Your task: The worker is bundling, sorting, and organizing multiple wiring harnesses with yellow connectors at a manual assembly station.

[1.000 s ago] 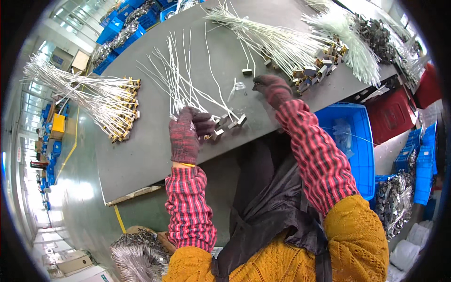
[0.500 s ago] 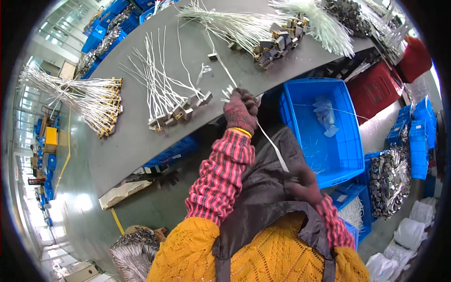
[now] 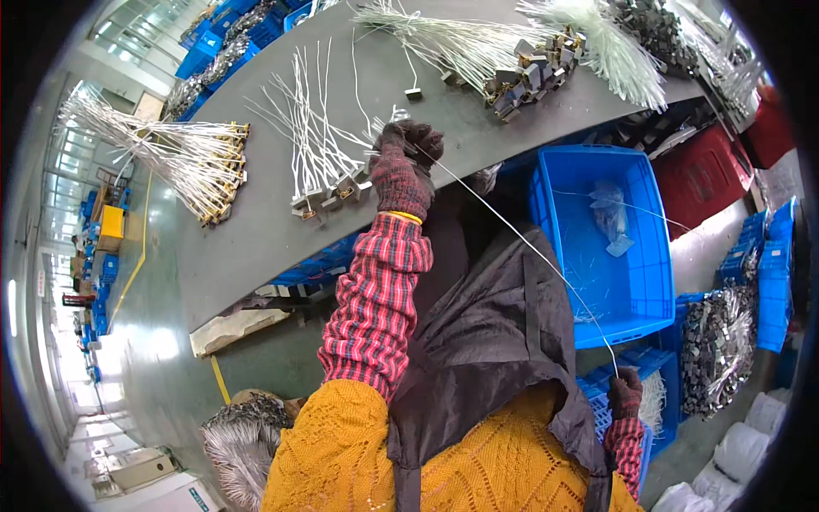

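Note:
My left hand [image 3: 406, 162], in a dark knitted glove, is closed at the near edge of the grey table around a bunch of white wires, whose tips poke out above the fingers. One white wire [image 3: 520, 235] runs taut from it across my dark apron to my right hand [image 3: 625, 392]. That hand, gloved too, pinches the wire's other end low on the right, beside the blue crates. Left of my left hand lies a loose spread of white wires [image 3: 311, 162] with small grey blocks [image 3: 341, 193] on their near ends.
A tied bundle of white wires [image 3: 162, 154] with brass-coloured ends lies at the table's left. Another bundle [image 3: 461, 41] with dark blocks is farther back. A blue crate [image 3: 607, 334] holding plastic scraps stands right of my apron; a red bin [image 3: 701, 177] is beyond it.
My right hand has swung down and to the right, drawing the wire out long and straight. My left hand has shifted left and slightly away, still closed on the wires.

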Demonstrator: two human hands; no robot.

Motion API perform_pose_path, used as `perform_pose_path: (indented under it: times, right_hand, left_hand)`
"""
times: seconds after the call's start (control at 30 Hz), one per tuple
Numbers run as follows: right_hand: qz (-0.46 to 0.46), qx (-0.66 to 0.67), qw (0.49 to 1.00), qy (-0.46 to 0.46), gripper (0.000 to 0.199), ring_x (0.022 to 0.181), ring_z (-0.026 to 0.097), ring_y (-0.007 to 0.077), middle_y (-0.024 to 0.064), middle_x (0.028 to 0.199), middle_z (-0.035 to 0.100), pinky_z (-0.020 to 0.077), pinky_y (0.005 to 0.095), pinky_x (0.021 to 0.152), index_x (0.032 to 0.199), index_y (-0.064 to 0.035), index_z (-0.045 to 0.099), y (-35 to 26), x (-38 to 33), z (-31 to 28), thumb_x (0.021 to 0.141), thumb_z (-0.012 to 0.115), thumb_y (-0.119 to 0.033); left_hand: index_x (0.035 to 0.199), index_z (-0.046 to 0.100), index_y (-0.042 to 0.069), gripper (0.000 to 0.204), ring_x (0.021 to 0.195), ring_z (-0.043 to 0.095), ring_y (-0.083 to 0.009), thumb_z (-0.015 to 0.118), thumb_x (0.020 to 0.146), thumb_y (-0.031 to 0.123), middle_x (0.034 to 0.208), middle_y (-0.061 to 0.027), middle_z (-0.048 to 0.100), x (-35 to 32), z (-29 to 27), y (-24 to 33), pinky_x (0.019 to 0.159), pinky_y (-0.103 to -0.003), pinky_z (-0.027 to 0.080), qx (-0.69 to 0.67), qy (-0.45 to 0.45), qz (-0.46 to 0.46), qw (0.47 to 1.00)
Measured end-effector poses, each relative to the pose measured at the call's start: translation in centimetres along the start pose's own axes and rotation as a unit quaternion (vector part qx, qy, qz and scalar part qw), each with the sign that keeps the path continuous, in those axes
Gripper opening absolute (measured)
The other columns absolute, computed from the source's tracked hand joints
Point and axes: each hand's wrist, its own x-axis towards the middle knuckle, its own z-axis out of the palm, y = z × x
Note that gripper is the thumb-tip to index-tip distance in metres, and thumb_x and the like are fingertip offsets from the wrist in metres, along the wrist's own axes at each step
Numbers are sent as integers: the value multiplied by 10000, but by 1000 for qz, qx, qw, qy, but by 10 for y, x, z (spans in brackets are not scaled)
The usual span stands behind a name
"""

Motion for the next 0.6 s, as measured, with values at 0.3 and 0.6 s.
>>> perform_pose_path:
  times: [0.3,0.6]
  right_hand:
    - [-20,-10,1000,-17,235,453,486,109,-16,644,542,374,267,383,1022,-141,656,-5,10,4,793,669,-89]
    - [-244,77,929,-267,616,916,552,113,60,1151,566,479,259,780,1444,-65,408,-166,12,208,865,620,-71]
  left_hand:
    - [1017,646,13,297,792,700,-296,578,970,298,916,-151,702,0,-4,10,721,-391,592,41,-6,-17,999]
    - [979,656,-12,313,811,695,-248,562,1006,285,883,-135,706,-71,-2,-56,778,-385,591,157,-207,47,964]
